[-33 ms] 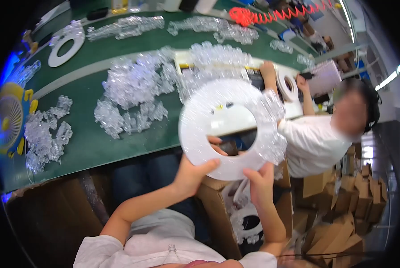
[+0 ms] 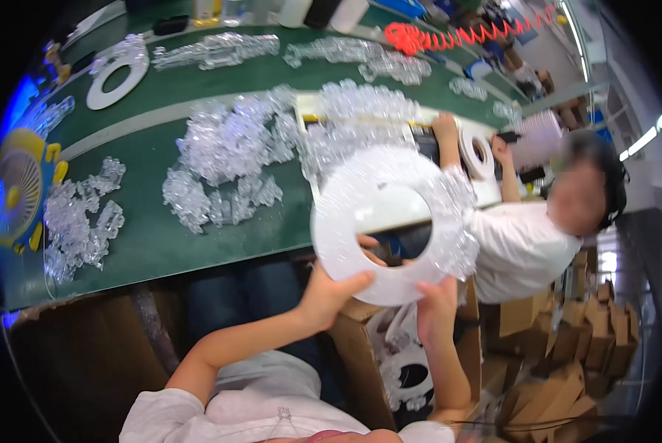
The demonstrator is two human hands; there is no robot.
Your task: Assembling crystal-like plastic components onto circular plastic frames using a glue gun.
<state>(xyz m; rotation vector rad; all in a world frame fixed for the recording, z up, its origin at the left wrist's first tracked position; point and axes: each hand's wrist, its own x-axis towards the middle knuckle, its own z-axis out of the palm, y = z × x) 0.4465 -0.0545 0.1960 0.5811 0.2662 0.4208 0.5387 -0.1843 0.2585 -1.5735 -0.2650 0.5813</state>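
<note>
- The left hand [image 2: 329, 294] grips the lower rim of a white ring [image 2: 360, 207], thumb over the front edge; its fingertips show through the ring's hole, the rest sit behind it.
- The right hand [image 2: 436, 304] clasps the ring's bottom edge from below; its fingertips are hidden behind the rim.
- The ring is held up above the near edge of the green worktop [image 2: 146, 244], with clear plastic pieces along its right side, blurred.
- An open cardboard box [image 2: 360, 362] beneath holds more rings, partly hidden by the arms.
- A seated person [image 2: 519, 247] is at the right.
- Heaps of clear pieces [image 2: 227, 148] lie on the worktop.
</note>
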